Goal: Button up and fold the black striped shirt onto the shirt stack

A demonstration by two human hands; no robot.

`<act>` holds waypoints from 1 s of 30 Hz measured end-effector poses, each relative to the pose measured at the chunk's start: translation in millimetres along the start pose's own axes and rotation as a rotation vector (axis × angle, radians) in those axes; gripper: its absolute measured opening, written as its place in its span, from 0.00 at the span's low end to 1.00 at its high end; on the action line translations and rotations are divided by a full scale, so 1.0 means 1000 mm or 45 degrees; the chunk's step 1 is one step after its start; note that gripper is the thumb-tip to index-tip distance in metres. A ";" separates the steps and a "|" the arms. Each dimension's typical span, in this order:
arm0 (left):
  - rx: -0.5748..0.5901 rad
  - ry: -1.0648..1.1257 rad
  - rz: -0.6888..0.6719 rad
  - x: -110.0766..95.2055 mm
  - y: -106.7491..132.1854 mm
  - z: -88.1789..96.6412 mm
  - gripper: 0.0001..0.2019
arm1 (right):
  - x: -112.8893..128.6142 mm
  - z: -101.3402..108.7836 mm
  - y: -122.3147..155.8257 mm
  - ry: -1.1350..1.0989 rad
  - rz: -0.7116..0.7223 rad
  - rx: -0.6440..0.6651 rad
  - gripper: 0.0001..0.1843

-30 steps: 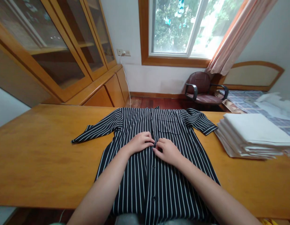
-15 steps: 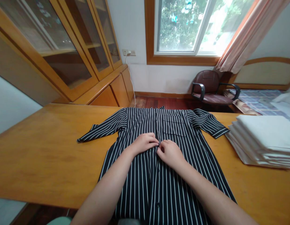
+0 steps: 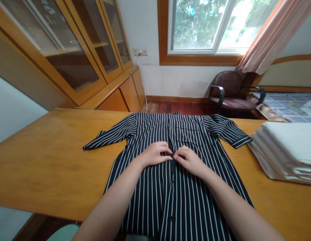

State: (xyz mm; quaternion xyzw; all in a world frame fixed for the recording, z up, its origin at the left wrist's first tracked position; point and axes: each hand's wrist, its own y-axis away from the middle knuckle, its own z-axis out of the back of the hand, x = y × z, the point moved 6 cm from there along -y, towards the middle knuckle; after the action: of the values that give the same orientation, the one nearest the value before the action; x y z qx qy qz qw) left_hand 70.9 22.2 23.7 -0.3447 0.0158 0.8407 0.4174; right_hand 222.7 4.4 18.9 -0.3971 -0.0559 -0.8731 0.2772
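**Left hand (image 3: 157, 154) and right hand (image 3: 189, 160) meeting on a striped shirt (image 3: 154, 194)**

The shirt is lying front up across the middle of the surface (image 3: 57, 167), its shoulders running along the far edge and its lower part coming down to the near edge, probably so that the whole front is lying within reach. The hands are approaching the front strip (image 3: 170, 201) from opposite sides, likely because loose cloth is needing support from both. The right hand is clamping the shirt at that strip; the left hand is curving thumb and fingers around a small gap, and I cannot tell whether its tips are closing on cloth. A white stack (image 3: 293, 144) is sitting towards the right end, seemingly leaving room for the shirt; one sleeve (image 3: 229, 132) is ending right by it, perhaps touching.

The fingertips are hiding whatever lies between them, and the forearms (image 3: 113, 197) are covering parts of the shirt. The collar is hardly showing at the far edge. The view is cutting off the hem and the stack's right side.
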 end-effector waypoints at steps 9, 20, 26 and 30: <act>0.013 0.025 -0.006 -0.003 -0.003 -0.001 0.07 | -0.001 0.002 0.000 -0.056 0.002 0.006 0.12; -0.003 0.124 -0.009 -0.002 -0.003 -0.001 0.08 | 0.000 0.006 -0.001 -0.140 -0.028 0.028 0.11; -0.016 0.156 0.014 -0.001 -0.002 0.005 0.07 | -0.007 0.014 -0.001 -0.155 -0.055 -0.042 0.11; -0.045 0.193 0.037 0.002 0.000 0.009 0.07 | -0.010 0.016 -0.002 -0.137 -0.068 -0.061 0.11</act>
State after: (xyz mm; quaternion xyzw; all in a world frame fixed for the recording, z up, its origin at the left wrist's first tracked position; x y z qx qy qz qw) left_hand 65.5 26.4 29.2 -0.4144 0.0373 0.8182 0.3967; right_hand 237.8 15.1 22.9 -0.4485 -0.0605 -0.8586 0.2410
